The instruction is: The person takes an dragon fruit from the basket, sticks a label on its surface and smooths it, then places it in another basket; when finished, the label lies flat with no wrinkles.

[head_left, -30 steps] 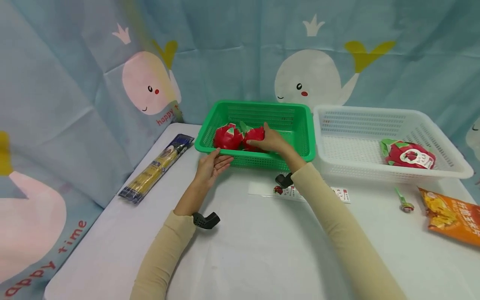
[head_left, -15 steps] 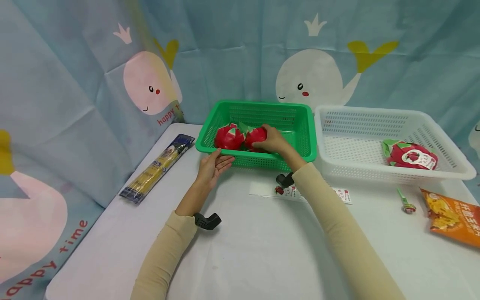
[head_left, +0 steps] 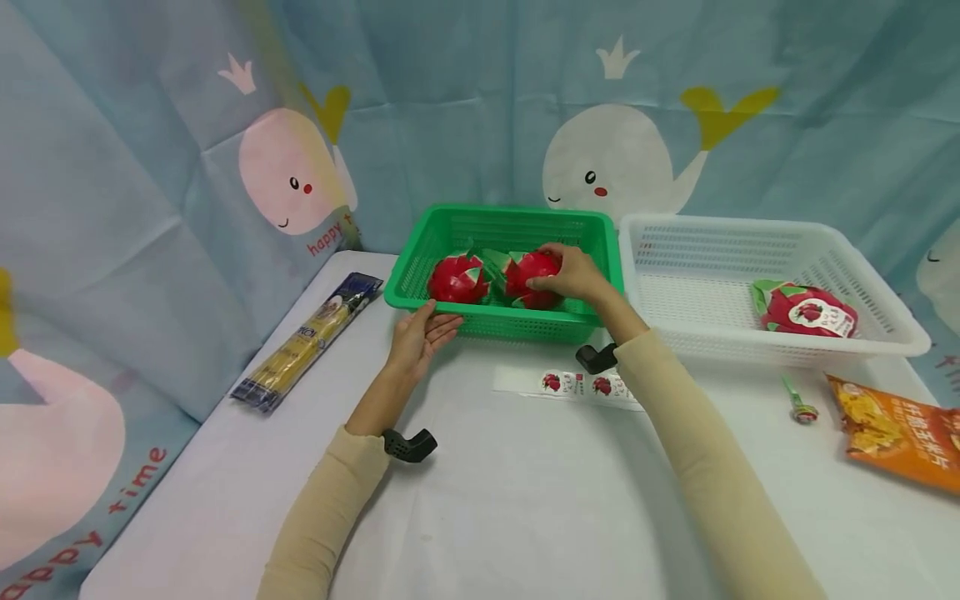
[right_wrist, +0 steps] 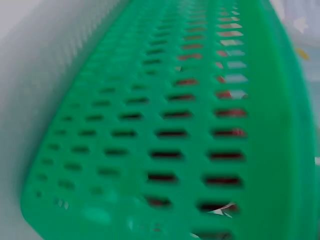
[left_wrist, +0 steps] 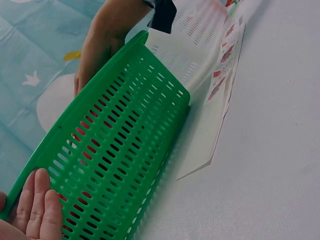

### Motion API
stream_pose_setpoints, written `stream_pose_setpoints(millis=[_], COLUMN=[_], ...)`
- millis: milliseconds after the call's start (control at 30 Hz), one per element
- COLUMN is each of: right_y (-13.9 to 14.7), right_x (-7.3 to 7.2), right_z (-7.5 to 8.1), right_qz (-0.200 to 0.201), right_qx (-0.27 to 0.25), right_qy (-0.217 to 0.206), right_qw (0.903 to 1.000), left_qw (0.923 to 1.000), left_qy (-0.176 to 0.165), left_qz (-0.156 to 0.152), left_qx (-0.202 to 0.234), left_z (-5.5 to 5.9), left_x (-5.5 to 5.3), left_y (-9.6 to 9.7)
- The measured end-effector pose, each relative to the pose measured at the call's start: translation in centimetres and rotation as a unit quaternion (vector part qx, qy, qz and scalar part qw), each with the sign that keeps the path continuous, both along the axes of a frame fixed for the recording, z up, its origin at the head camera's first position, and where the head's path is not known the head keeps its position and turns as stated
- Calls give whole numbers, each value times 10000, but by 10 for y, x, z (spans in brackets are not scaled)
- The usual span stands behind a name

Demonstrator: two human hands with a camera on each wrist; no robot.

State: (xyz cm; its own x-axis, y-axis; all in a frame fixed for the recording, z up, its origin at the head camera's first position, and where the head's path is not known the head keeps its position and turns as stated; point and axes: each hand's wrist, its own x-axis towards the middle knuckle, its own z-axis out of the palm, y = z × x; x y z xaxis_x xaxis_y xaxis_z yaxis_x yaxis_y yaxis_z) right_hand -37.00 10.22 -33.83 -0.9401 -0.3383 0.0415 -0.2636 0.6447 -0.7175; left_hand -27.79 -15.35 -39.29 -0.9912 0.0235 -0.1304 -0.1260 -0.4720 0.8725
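Note:
My right hand (head_left: 573,273) grips a red dragon fruit (head_left: 531,277) with green leafy tips inside the green plastic basket (head_left: 510,319). A second red dragon fruit (head_left: 456,280) lies to its left in the same basket. At the basket's front left, my left hand (head_left: 417,337) pinches the rim, thumb over the edge and fingers along the outer wall. The left wrist view shows these fingers (left_wrist: 37,205) flat against the slotted wall. In the right wrist view the basket wall (right_wrist: 270,150) fills most of the picture and hides the right hand.
A white basket (head_left: 757,342) holding a labelled dragon fruit (head_left: 806,312) stands to the right. A sticker strip (head_left: 562,383) lies in front of the green basket. Spaghetti pack (head_left: 303,342) at left; lollipop (head_left: 802,410) and orange snack bag (head_left: 896,429) at right.
My right hand has shifted right with the dragon fruit, turning it and drawing it away from the other one. The left hand stays at the green basket's rim.

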Motion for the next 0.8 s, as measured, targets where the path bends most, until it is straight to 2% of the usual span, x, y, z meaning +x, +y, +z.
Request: stream_pose_setpoints(millis=[100,200,333,467,633,800], right_y=[10,19,32,46,63,80], right_x=[6,16,33,58,97,137], right_z=[8,18,32,42,46,37], right_qz=[-97,-129,-161,-194,354,990], right_qx=[-374,-608,-541,-472,-914,-1101], right_qy=[-101,4,235,284,189,-140], right_qw=[9992,9981,9981,9983,9950,9889], left_qw=[10000,10000,10000,10000,9999,9999], left_qy=[-52,-56,17,23,17,53], left_qz=[-12,-31,-15,-9,34,-10], left_qx=[74,76,28,71,94,129], left_z=[0,0,0,0,-2,-2], left_x=[1,1,1,0,-2,-1], left_y=[0,0,2,1,1,0])
